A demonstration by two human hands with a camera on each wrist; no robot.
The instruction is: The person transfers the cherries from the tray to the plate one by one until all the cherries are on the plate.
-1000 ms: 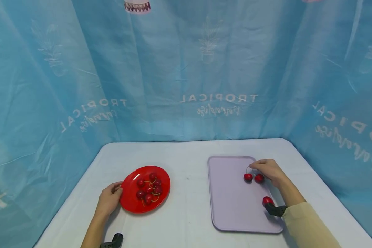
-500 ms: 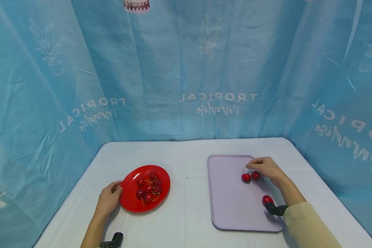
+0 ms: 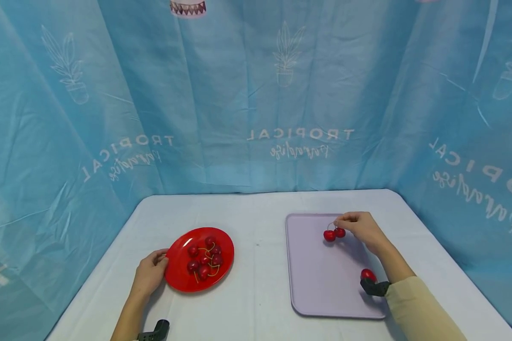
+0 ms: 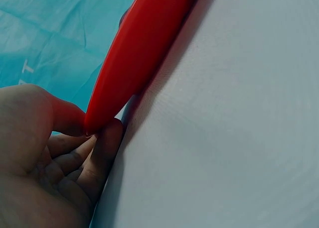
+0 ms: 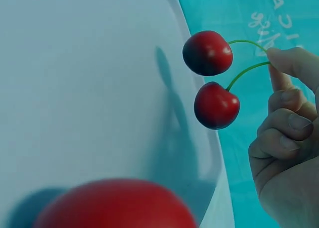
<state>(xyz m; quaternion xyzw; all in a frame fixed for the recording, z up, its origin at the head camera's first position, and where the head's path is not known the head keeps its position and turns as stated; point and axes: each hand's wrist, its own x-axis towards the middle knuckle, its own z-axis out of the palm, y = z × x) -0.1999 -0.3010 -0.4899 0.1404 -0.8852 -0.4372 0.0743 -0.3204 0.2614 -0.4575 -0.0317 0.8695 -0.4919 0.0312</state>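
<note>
My left hand (image 3: 150, 273) pinches the near left rim of a round red plate (image 3: 177, 274) between thumb and fingers; the left wrist view shows the plate's edge (image 4: 134, 54) in that pinch. Several dark red cherries (image 3: 204, 271) with green stems lie on the plate. Over the far right part of a lilac tray (image 3: 315, 284), my right hand (image 3: 360, 229) pinches the stems of a pair of cherries (image 5: 217, 106), which hang from thumb and forefinger. Another cherry (image 3: 368, 275) sits on the tray's right side, beneath the wrist, and shows large and blurred in the right wrist view.
Both plate and tray are on a table with a white cloth (image 3: 258, 265), a gap of cloth between them. A blue printed curtain (image 3: 256, 94) surrounds the back and sides. Dark wrist straps (image 3: 375, 287) show at both wrists.
My right hand has moved a little left and away from me, raising the cherry pair above the tray. The left hand and plate stay where they were.
</note>
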